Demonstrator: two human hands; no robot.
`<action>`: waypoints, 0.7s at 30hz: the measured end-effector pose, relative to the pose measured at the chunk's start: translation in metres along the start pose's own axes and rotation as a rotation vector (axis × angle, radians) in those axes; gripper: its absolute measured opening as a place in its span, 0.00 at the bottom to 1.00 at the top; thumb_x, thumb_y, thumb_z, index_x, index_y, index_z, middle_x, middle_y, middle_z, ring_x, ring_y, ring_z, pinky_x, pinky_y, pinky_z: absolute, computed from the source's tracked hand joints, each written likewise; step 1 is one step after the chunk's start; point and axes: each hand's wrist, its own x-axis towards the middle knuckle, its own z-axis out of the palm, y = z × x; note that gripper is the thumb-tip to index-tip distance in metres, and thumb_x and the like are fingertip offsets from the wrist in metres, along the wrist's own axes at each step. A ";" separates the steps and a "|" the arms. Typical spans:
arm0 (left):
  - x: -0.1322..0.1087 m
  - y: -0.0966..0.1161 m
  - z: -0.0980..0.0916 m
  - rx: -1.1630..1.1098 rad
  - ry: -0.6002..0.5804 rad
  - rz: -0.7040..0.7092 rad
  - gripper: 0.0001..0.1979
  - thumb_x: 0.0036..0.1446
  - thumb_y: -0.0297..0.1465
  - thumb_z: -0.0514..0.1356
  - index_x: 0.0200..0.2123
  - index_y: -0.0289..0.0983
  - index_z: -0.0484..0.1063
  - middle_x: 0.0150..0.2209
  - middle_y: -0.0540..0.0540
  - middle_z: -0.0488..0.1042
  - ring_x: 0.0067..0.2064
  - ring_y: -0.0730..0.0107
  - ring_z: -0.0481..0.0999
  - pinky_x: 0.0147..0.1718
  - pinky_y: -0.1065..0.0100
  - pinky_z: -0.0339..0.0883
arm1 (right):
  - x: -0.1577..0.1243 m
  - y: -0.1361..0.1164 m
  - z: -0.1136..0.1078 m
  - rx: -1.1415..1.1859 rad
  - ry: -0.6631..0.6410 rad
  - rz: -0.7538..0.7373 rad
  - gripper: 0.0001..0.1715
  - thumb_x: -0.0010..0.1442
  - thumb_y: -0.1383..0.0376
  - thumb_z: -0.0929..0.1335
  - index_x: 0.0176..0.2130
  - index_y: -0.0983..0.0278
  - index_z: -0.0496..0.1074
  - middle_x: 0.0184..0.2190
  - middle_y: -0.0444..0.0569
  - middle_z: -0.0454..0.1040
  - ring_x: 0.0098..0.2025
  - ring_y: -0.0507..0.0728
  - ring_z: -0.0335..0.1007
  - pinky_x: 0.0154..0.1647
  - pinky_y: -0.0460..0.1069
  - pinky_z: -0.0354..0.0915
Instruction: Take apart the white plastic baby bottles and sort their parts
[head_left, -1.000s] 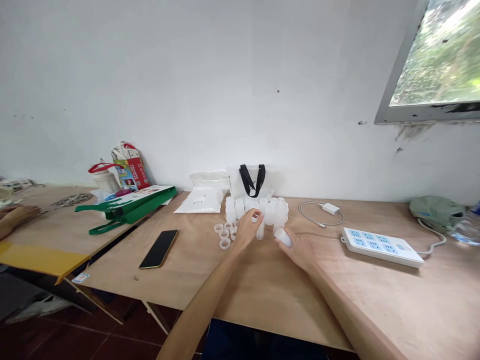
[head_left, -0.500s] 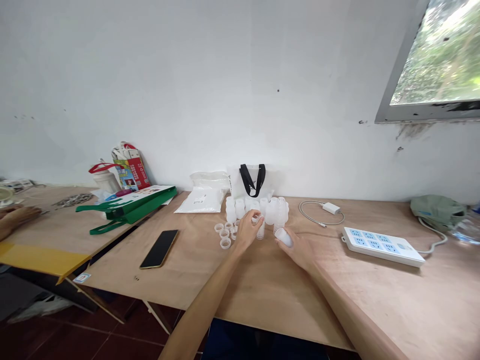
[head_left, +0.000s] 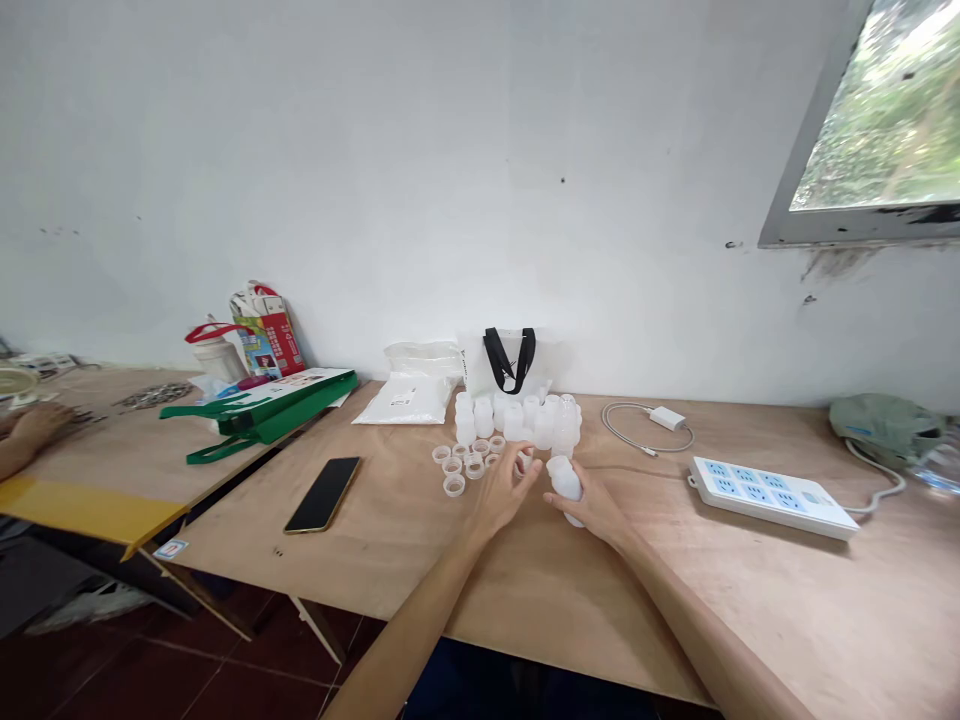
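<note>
The person's right hand [head_left: 596, 510] wraps around a translucent white plastic bottle [head_left: 566, 488], its fingers [head_left: 574, 505] curled closed on the body, with the bottle's neck pointing up and away. The left hand [head_left: 504, 492] is just beside it, palm turned inward. Its fingers [head_left: 523, 465] are bent and close together near the bottle, but the pictures do not show whether they pinch something small.

Both hands hover over a bare plywood desk [head_left: 637, 600]. Just ahead and left of the left hand lies a cluster of small round translucent plastic caps [head_left: 454, 470]. Behind the hands, a tight group of upright translucent plastic bottles [head_left: 517, 420] stands close together.

Left of these lies a black smartphone [head_left: 322, 495]. To the right is a white power strip with blue sockets [head_left: 772, 497], and further back a white charger with its coiled cable [head_left: 666, 418].

At the back sit a flat white plastic packet [head_left: 405, 400] and a white bag with black handles [head_left: 510, 358]. A folded green bag [head_left: 255, 420] lies on the adjoining table, where another person's hand [head_left: 37, 428] rests at the far left.
</note>
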 end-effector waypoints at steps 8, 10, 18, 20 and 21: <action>-0.010 0.007 -0.006 -0.042 -0.255 0.132 0.21 0.68 0.42 0.54 0.62 0.48 0.67 0.55 0.45 0.75 0.52 0.61 0.75 0.53 0.62 0.68 | -0.001 0.003 0.004 -0.193 -0.114 -0.074 0.26 0.59 0.57 0.67 0.56 0.57 0.66 0.43 0.47 0.80 0.44 0.63 0.77 0.40 0.52 0.67; -0.010 0.004 -0.007 -0.012 -0.230 0.114 0.20 0.67 0.43 0.56 0.60 0.48 0.69 0.52 0.46 0.77 0.49 0.62 0.75 0.52 0.62 0.68 | -0.002 0.004 0.004 -0.335 -0.118 -0.082 0.25 0.59 0.59 0.66 0.56 0.56 0.66 0.43 0.48 0.80 0.43 0.64 0.78 0.38 0.51 0.65; -0.007 -0.016 0.001 0.121 -0.042 -0.039 0.20 0.65 0.45 0.55 0.26 0.39 0.72 0.25 0.51 0.72 0.28 0.70 0.69 0.30 0.70 0.62 | -0.001 0.005 0.009 -0.653 -0.081 -0.312 0.22 0.56 0.70 0.66 0.50 0.57 0.71 0.48 0.52 0.79 0.51 0.64 0.73 0.50 0.54 0.62; -0.005 -0.021 -0.002 0.104 0.090 -0.084 0.21 0.66 0.45 0.53 0.26 0.39 0.70 0.24 0.52 0.70 0.27 0.70 0.68 0.30 0.70 0.61 | 0.000 0.008 0.010 -0.625 0.013 -0.308 0.21 0.58 0.69 0.65 0.52 0.58 0.70 0.49 0.53 0.78 0.52 0.65 0.72 0.52 0.56 0.62; -0.004 -0.025 -0.005 0.099 0.154 -0.099 0.20 0.66 0.45 0.52 0.28 0.39 0.70 0.25 0.52 0.71 0.28 0.70 0.69 0.31 0.70 0.61 | 0.001 0.010 0.010 -0.584 0.089 -0.272 0.21 0.60 0.66 0.65 0.53 0.59 0.69 0.49 0.54 0.77 0.52 0.66 0.72 0.52 0.57 0.63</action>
